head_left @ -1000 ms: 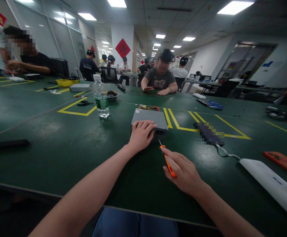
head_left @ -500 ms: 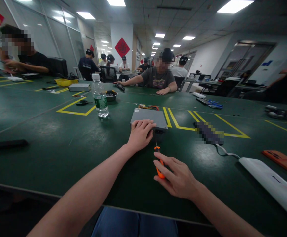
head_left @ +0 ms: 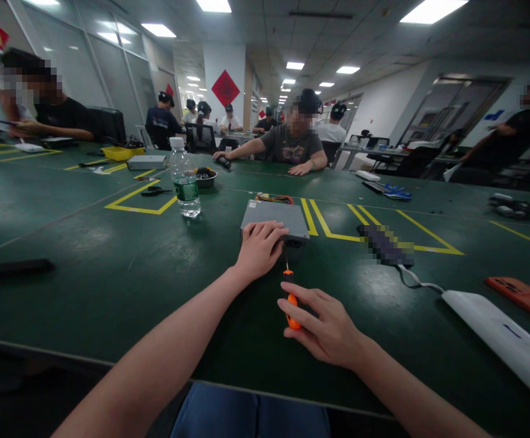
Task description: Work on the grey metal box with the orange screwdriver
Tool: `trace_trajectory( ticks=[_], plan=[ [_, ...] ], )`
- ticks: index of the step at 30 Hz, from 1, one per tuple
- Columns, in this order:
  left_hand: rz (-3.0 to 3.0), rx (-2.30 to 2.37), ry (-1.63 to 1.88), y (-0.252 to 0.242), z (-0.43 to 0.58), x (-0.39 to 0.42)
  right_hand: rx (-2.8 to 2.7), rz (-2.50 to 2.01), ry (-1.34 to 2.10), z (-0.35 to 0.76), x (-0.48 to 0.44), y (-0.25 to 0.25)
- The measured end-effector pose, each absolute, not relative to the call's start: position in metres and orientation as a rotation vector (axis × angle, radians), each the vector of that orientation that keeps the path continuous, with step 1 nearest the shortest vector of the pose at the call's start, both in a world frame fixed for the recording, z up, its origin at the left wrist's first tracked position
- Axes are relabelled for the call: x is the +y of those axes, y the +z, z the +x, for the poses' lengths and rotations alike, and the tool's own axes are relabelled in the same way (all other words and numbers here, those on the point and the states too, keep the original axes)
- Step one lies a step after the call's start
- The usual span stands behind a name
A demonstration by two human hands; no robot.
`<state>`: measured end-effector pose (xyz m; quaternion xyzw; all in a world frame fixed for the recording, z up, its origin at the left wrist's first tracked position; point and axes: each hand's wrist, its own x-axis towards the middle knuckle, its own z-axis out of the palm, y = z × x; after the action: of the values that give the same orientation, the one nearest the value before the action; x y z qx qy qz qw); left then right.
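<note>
A grey computer power supply sits on the green table in front of me, with coloured wires coming out at its far side. My left hand lies over its near left edge, fingers bent across the top and steadying it. Between the thumb and fingers of my right hand is a screwdriver with an orange and black handle. Its thin shaft points away from me to the near face of the power supply, below the dark socket. The tip's exact contact is too small to make out.
A water bottle stands to the left, by a metal bowl. To the right lie a blurred-out phone on a cable, a white power bank and an orange phone case. Across the table sits a person.
The screwdriver's handle has shifted slightly left and turned in my right fingers. My left hand and the power supply have stayed put. A standing person shows more at the far right.
</note>
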<state>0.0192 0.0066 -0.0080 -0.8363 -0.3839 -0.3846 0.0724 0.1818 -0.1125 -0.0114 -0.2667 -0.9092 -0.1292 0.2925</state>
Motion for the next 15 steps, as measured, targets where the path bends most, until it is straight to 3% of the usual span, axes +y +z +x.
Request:
trace_trajectory(
  ticks=[9, 15],
  plan=[
    [-2.512, -1.157, -1.155, -0.0084, 0.019, 0.0067, -2.274, -0.708, -0.104, 0.1835, -0.1114, -0.0167],
    [-2.519, -1.157, -1.161, -0.0077, 0.0192, 0.0063, -2.389, -0.749, -0.283, 0.1837, -0.1135, -0.0123]
  ],
)
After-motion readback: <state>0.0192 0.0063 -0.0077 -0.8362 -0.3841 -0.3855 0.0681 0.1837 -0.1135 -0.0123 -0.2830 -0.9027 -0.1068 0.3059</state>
